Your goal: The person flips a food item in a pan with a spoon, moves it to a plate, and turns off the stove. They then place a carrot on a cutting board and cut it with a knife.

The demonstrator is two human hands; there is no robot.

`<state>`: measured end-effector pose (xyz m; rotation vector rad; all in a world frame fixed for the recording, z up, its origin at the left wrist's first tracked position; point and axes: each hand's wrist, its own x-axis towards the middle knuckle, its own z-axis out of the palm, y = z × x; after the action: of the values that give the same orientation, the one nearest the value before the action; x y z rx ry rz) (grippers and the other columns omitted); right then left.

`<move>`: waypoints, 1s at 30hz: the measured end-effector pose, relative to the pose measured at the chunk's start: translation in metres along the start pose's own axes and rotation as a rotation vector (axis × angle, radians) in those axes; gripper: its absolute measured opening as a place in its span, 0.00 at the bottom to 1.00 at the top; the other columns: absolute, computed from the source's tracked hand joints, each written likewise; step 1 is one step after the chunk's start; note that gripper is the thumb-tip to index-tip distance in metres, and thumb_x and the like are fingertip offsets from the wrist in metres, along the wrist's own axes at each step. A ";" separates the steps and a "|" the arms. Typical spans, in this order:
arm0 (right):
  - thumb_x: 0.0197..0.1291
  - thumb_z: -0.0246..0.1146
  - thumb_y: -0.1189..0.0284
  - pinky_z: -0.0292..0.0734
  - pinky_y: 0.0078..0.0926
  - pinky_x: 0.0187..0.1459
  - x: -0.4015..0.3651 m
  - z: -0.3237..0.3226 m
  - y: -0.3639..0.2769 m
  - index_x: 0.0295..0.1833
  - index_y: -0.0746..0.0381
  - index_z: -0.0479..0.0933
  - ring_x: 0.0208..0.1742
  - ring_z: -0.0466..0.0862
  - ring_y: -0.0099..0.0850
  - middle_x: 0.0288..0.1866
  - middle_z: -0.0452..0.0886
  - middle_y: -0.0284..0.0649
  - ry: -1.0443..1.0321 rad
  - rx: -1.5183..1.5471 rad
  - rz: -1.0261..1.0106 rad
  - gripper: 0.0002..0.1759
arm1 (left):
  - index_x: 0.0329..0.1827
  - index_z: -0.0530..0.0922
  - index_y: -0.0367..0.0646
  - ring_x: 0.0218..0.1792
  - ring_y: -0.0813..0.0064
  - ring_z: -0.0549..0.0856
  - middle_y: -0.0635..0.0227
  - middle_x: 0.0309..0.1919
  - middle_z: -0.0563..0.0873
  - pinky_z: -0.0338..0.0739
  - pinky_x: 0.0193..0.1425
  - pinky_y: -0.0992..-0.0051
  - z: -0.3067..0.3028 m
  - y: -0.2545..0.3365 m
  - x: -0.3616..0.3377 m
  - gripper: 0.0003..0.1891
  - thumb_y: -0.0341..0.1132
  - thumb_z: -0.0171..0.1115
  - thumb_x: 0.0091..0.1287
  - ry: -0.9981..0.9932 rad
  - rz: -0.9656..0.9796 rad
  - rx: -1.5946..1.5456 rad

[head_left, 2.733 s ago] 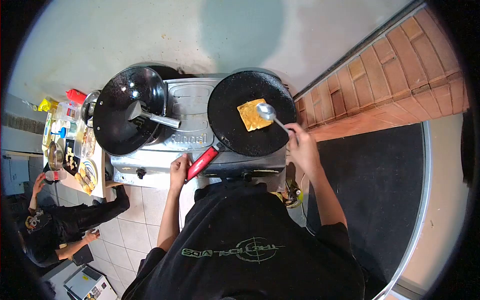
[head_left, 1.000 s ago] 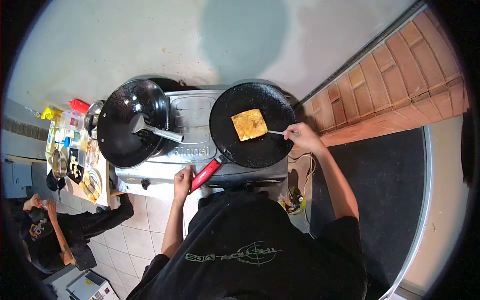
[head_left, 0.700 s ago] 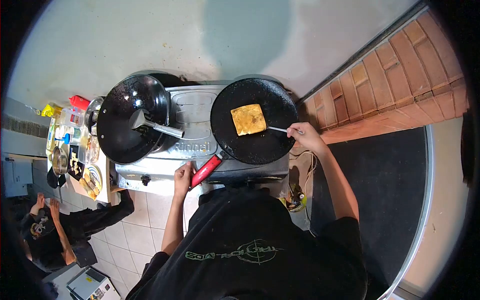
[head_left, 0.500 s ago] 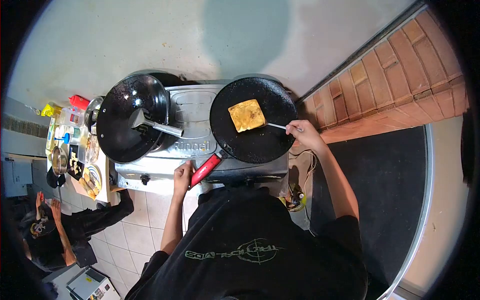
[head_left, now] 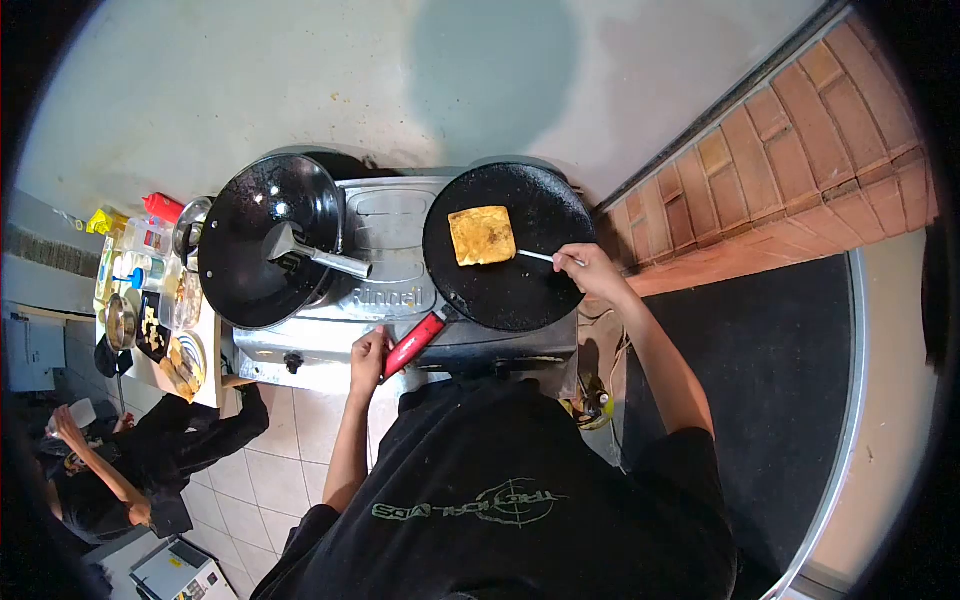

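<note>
A black flat pan (head_left: 540, 290) sits on the right burner of a metal gas stove (head_left: 385, 220). In it lies a square, golden-brown folded flatbread (head_left: 482, 235) with darker patches. My right hand (head_left: 588, 272) is closed on the end of a thin metal utensil (head_left: 535, 256); its tip meets the flatbread's lower right edge, and its kind is hidden. My left hand (head_left: 370, 357) has curled fingers against the lower end of the pan's red handle (head_left: 414, 344). On the left burner a black wok (head_left: 245, 290) holds a metal turner (head_left: 320, 256).
Left of the stove, a side table (head_left: 210, 345) carries a red bottle (head_left: 162, 207), containers, a metal bowl (head_left: 121, 322) and a plate of food (head_left: 186, 362). Another person (head_left: 110, 475) is at lower left. A brick ledge (head_left: 740, 190) borders the right.
The flatbread has shifted slightly left and turned a little in the pan. My right hand and the utensil have moved left too. The other person's hand has moved.
</note>
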<state>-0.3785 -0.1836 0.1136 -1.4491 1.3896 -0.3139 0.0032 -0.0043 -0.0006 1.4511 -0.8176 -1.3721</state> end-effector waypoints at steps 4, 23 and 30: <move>0.71 0.61 0.64 0.66 0.22 0.31 -0.005 -0.003 0.015 0.34 0.63 0.81 0.28 0.72 0.19 0.23 0.72 0.28 0.053 -0.031 -0.172 0.15 | 0.27 0.75 0.37 0.13 0.73 0.81 0.65 0.17 0.78 0.76 0.17 0.74 -0.001 -0.005 0.001 0.26 0.47 0.47 0.81 0.002 -0.001 -0.015; 0.72 0.60 0.67 0.69 0.23 0.37 -0.048 -0.025 0.042 0.34 0.68 0.79 0.31 0.73 0.20 0.27 0.78 0.31 0.333 0.100 -0.023 0.16 | 0.26 0.76 0.39 0.12 0.77 0.78 0.69 0.14 0.76 0.70 0.16 0.77 -0.005 -0.014 0.005 0.27 0.50 0.49 0.80 0.027 0.014 0.029; 0.72 0.59 0.68 0.70 0.25 0.38 -0.040 -0.001 0.043 0.35 0.67 0.80 0.34 0.77 0.20 0.27 0.79 0.35 0.360 0.019 -0.091 0.15 | 0.26 0.76 0.40 0.12 0.76 0.79 0.69 0.13 0.77 0.68 0.15 0.78 -0.006 -0.018 0.006 0.27 0.50 0.47 0.81 0.025 0.031 0.059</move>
<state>-0.4155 -0.1400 0.0982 -1.4925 1.6010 -0.6704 0.0079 -0.0028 -0.0205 1.4924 -0.8671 -1.3140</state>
